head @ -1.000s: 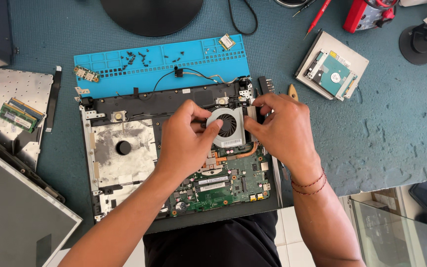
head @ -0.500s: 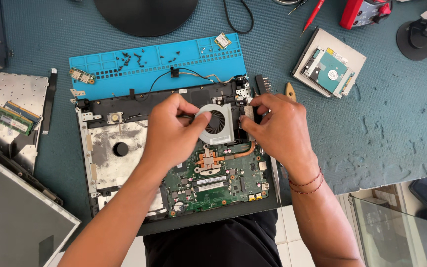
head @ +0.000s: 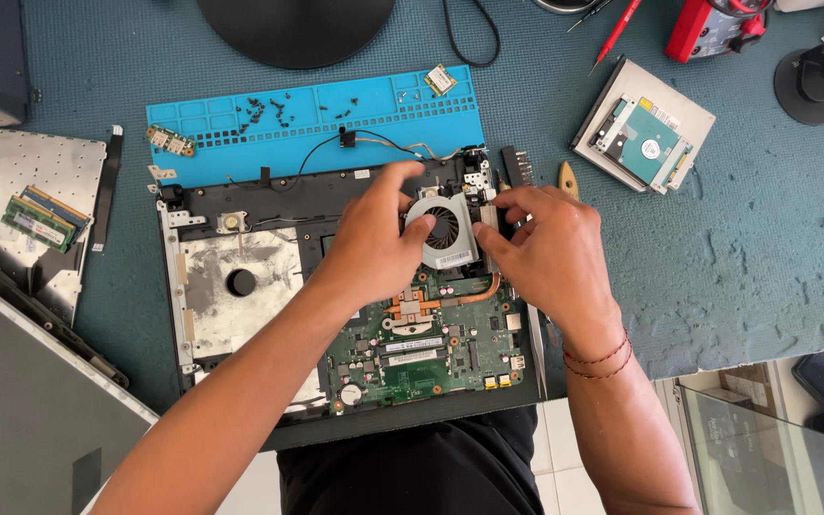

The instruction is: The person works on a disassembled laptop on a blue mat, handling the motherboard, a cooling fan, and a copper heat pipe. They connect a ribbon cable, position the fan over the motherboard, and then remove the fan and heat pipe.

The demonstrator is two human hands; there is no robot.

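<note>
**Two hands on a laptop's cooling fan**

While the opened laptop base point(head: 240, 286) lies flat on a teal work mat point(head: 765, 267), a person's left hand point(head: 379, 243) and right hand point(head: 545, 243) close in on the silver cooling fan point(head: 443, 232) from either side. The left hand pinches the fan's left edge between thumb and fingers; the right hand grips the finned block at its right edge with thumb and fingertips. The fan sits at the upper right of the chassis, just above the green motherboard point(head: 422, 358), with a copper heat pipe point(head: 450, 298) curving away below it.

Behind the laptop, touching its far edge, lies a blue parts tray point(head: 240, 143) dotted with small dark screws point(head: 264, 110) and a small circuit board point(head: 441, 79). To the right, well apart from the hands, a hard drive point(head: 646, 143) rests on a flat grey caddy. At far left, green memory modules point(head: 42, 219) lie on a perforated metal cover point(head: 11, 162). A red cord bracelet point(head: 603, 360) circles the right wrist.
</note>
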